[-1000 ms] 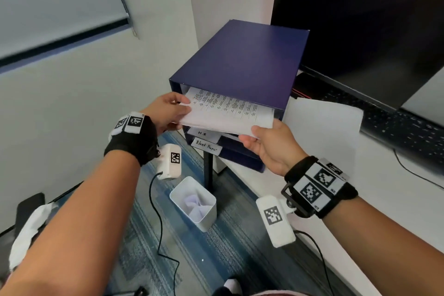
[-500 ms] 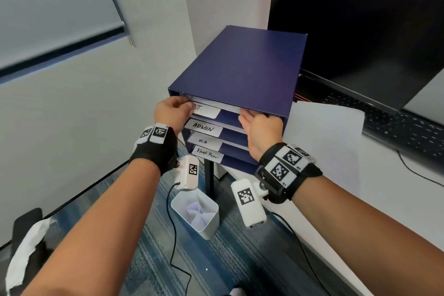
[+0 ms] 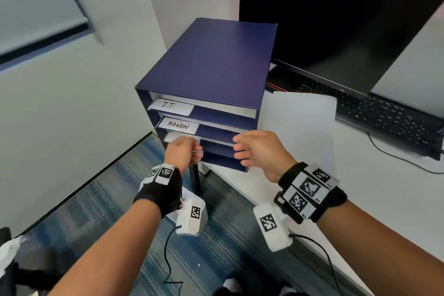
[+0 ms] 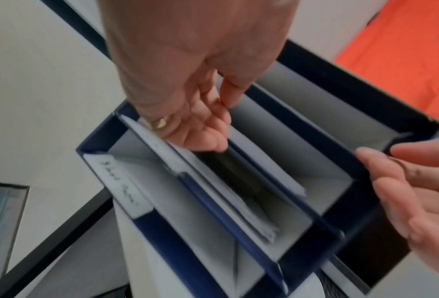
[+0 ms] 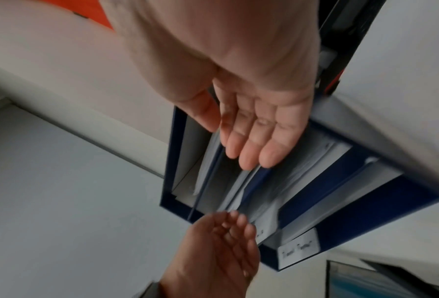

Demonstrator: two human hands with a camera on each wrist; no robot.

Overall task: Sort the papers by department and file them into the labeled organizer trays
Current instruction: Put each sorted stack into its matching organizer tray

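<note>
Hanging loosely curled, the fingers (image 4: 200, 129) of the left hand (image 3: 183, 151) hold nothing; a gold ring (image 4: 159, 123) sits on one of them, and they hover just in front of the third tray's label edge. Across from them the right hand (image 3: 258, 149) has its fingers (image 5: 254, 145) nearly straight and close together, palm turned toward the left hand, also empty, near the right end of the same tray front.

Both hands sit before the dark blue box-shaped paper organizer (image 3: 211, 65), which stands at the corner of the white desk (image 3: 384, 199). Its top tray carries a white handwritten label reading I.T. (image 3: 171, 105) and holds white sheets of paper (image 3: 225, 108) lying flat inside, edges just showing at the opening. Below it a second tray is labelled ADMIN (image 3: 179, 125). The left wrist view shows more sheets in the lower trays; their labels are too blurred to read.

Beside the organizer on the right, a blank white sheet (image 3: 300, 122) lies on the desk, touching a black keyboard (image 3: 384, 115) under a dark monitor (image 3: 336, 19). Each wrist wears a black band with square printed markers (image 3: 310, 187).
</note>
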